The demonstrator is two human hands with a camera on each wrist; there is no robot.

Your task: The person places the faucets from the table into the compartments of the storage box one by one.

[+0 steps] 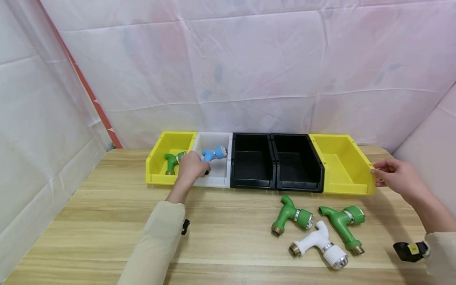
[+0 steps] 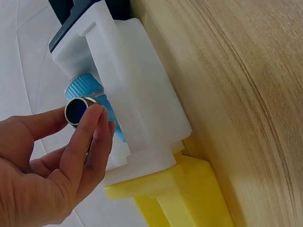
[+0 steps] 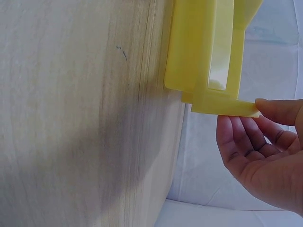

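Note:
My left hand (image 1: pixel 192 165) pinches a blue tap (image 1: pixel 215 152) by its threaded metal end, holding it at the white bin (image 1: pixel 211 183). In the left wrist view the open pipe end (image 2: pixel 75 111) faces the camera between thumb and fingers, and the blue ribbed knob (image 2: pixel 84 86) shows behind it. On the right, my right hand (image 1: pixel 397 176) grips the side rim of the right yellow bin (image 1: pixel 367 174). Seen from the right wrist, the thumb (image 3: pixel 277 111) lies at the rim's edge, with fingers (image 3: pixel 228 135) against the outer wall.
Two black bins (image 1: pixel 253 183) (image 1: pixel 299 186) stand mid-row. The left yellow bin (image 1: pixel 153 170) holds a green tap (image 1: pixel 171 162). Two more green taps (image 1: pixel 287 213) (image 1: pixel 342 223) and a white tap (image 1: pixel 317 239) lie on the wooden table (image 1: pixel 228 233) before the row. Cloth (image 1: pixel 256 59) hangs behind.

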